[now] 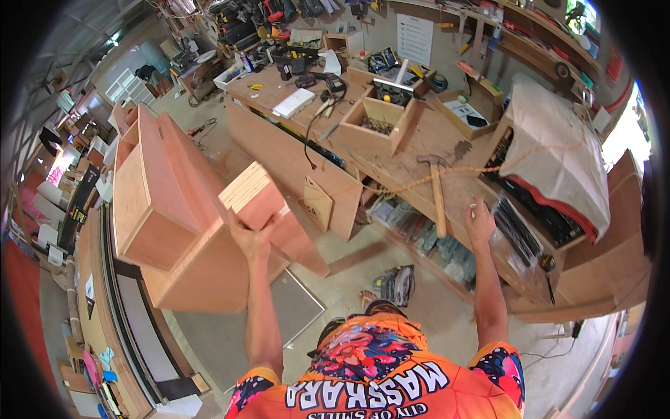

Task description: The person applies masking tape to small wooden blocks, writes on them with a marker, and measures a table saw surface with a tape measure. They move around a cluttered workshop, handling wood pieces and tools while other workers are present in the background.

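Up at the left, the left hand (250, 234) has its fingers closed around the lower edge of a thick pale plywood block (252, 195) with a layered end face, holding it raised above a large open reddish-brown plywood cabinet (164, 209) that stands on the concrete floor (349, 269). Over to the right, the right hand (480, 222) rests on the near edge of a long wooden workbench (419, 157), fingers loosely curled and gripping nothing. Just left of that hand lies a claw hammer with a wooden handle (437, 195), head pointing far. Farther along the bench sits an open wooden box (377, 124) of small hardware. Near the person, a circular saw (396, 285) lies on the floor
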A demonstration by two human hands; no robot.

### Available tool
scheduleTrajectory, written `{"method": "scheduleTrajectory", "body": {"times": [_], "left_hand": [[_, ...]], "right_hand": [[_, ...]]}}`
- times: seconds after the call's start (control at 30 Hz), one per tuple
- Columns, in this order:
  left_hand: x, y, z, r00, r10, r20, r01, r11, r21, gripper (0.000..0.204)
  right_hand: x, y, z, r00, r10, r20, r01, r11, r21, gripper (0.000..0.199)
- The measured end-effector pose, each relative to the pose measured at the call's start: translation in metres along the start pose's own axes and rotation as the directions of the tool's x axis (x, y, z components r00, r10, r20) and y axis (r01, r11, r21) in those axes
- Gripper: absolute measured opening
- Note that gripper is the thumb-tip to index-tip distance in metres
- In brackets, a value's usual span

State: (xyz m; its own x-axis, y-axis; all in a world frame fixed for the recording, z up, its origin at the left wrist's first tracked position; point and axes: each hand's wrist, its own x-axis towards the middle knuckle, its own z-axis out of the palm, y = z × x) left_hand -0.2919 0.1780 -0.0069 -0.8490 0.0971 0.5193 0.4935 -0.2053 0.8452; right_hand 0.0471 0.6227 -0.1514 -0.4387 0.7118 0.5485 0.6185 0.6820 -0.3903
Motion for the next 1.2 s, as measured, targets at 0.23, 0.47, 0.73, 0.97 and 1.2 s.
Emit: {"method": "scheduleTrajectory", "body": {"times": [0.23,0.47,0.73,0.97,1.2], "left_hand": [[0.054,-0.074,-0.023,0.991,-0.025,-0.131,0.033,0.998,0.056,0.074],[0.104,-0.11,-0.044,0.978,-0.192,-0.078,0.197,0.978,0.063,0.082],[0.129,-0.173,-0.067,0.97,-0.233,-0.068,0.224,0.967,-0.122,0.096],[0.093,-0.184,-0.072,0.908,-0.418,-0.043,0.401,0.892,-0.207,0.093],[-0.004,-0.293,-0.139,0.769,-0.623,-0.142,0.604,0.781,-0.158,0.098]], "right_hand": [[0.02,0.028,0.077,0.996,0.085,-0.026,-0.089,0.979,-0.183,0.03],[0.026,-0.078,0.097,0.922,0.251,-0.294,-0.263,0.965,0.001,0.036],[0.072,-0.488,0.148,0.74,-0.601,0.301,-0.124,0.318,0.94,0.099],[0.127,-0.528,0.213,0.298,-0.899,0.323,-0.064,0.318,0.946,0.109],[0.246,-0.516,0.384,0.292,-0.798,0.527,-0.283,0.454,0.845,0.07]]}}
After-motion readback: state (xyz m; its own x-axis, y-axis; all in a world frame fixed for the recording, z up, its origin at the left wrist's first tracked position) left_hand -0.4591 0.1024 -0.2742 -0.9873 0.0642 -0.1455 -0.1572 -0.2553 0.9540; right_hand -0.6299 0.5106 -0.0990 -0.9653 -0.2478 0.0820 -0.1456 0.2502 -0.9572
